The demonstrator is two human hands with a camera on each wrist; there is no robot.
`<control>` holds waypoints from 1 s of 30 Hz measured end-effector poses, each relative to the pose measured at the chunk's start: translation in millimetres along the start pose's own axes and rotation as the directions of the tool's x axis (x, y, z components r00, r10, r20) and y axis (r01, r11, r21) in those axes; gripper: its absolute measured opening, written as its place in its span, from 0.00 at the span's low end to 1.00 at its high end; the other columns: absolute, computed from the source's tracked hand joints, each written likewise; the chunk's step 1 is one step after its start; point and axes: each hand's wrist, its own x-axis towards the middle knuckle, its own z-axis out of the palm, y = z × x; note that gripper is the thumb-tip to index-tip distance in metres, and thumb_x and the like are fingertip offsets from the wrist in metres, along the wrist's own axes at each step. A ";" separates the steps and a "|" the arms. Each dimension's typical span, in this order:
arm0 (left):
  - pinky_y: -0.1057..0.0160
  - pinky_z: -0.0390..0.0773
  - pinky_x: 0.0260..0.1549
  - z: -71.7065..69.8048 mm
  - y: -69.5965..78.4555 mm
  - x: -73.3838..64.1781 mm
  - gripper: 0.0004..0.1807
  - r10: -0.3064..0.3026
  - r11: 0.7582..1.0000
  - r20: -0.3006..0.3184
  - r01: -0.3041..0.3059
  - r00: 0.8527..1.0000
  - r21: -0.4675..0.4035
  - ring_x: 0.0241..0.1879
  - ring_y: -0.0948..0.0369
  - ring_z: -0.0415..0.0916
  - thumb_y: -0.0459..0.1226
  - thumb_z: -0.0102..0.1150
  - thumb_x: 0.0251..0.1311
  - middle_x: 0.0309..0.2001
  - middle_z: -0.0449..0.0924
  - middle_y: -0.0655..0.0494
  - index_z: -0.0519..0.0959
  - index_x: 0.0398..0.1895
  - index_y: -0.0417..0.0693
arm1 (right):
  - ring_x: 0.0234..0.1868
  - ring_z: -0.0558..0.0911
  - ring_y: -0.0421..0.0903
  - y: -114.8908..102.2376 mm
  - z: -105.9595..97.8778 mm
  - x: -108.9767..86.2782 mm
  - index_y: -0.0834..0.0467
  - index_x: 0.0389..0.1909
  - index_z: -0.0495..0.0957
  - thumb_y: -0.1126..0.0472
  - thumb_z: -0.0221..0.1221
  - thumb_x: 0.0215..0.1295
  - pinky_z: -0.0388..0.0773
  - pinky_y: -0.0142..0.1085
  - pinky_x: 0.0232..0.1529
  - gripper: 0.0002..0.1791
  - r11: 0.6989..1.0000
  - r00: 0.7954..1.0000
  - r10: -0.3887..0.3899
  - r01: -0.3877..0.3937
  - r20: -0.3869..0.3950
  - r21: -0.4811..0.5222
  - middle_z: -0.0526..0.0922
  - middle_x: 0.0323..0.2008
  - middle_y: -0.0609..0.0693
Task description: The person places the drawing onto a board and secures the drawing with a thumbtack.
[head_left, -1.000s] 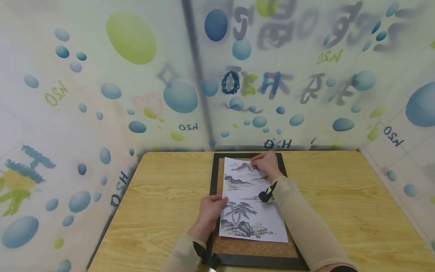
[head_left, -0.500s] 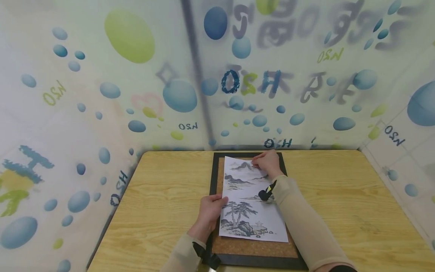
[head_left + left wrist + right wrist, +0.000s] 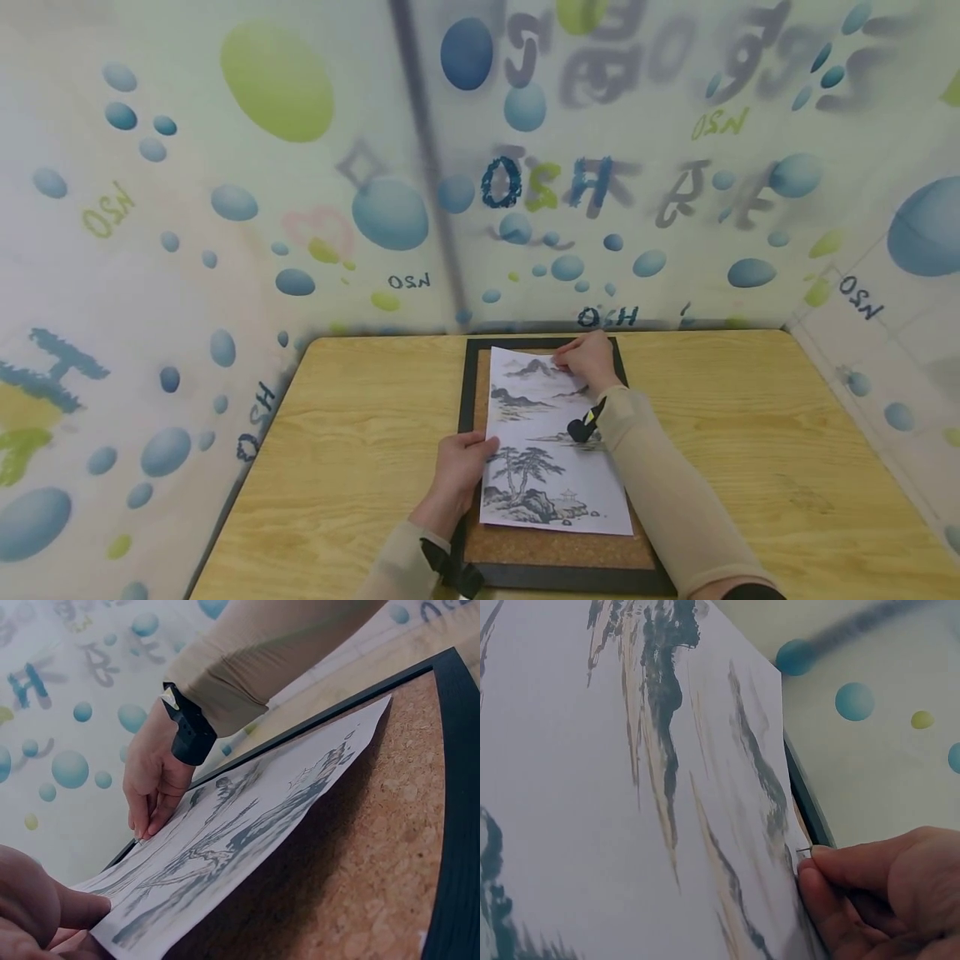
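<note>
A white paper print [image 3: 558, 467] of an ink landscape with mountains and pine trees lies over a black-framed cork board [image 3: 555, 548]. My left hand [image 3: 457, 471] pinches the paper's left edge between thumb and fingers. In the left wrist view the paper [image 3: 247, 817] bows up off the cork [image 3: 375, 825] along its near side. At the top edge of the paper, my right hand [image 3: 588, 362] pinches a small pin [image 3: 804, 849] between thumb and forefinger. Its thin metal shaft shows at the paper's edge in the right wrist view; the rest is hidden by the fingertips.
The board rests on a light wooden table [image 3: 750, 450], its far end near the table's back edge. Behind and at both sides stand pale curtain walls [image 3: 637, 108] printed with blue and green drops. Each wrist wears a black camera strap [image 3: 585, 423].
The head view has turned slightly, so the scene sits a little further left. Both hands keep their places on the paper.
</note>
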 end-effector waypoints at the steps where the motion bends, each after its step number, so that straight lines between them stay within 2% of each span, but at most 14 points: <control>1: 0.51 0.84 0.50 -0.1 0.3 -0.4 0.20 -0.005 1.000 -0.001 0.005 1.000 0.001 0.47 0.53 0.84 0.33 0.63 0.72 0.46 0.86 0.42 0.79 0.60 0.25 | 0.27 0.87 0.44 -0.2 0.1 -0.5 0.65 0.35 0.91 0.66 0.77 0.59 0.81 0.35 0.31 0.06 1.000 1.000 -0.002 0.002 0.001 -0.001 0.90 0.27 0.53; 14: 0.50 0.83 0.52 -0.4 0.1 0.1 0.20 0.003 1.000 -0.009 -0.003 1.000 0.014 0.49 0.52 0.83 0.33 0.64 0.72 0.47 0.86 0.41 0.80 0.59 0.25 | 0.26 0.85 0.46 3.0 6.1 -0.5 0.63 0.30 0.91 0.67 0.77 0.57 0.81 0.37 0.28 0.04 0.997 0.997 -0.071 0.071 -0.020 -0.022 0.88 0.24 0.52; 30: 0.48 0.82 0.54 -1.1 -2.3 0.7 0.21 0.010 1.000 0.001 -0.010 1.000 -0.007 0.53 0.49 0.82 0.32 0.65 0.71 0.53 0.83 0.36 0.78 0.60 0.23 | 0.25 0.86 0.47 -1.9 8.1 5.4 0.63 0.29 0.91 0.70 0.78 0.54 0.81 0.37 0.29 0.04 0.996 0.999 -0.044 0.043 -0.011 -0.079 0.88 0.22 0.52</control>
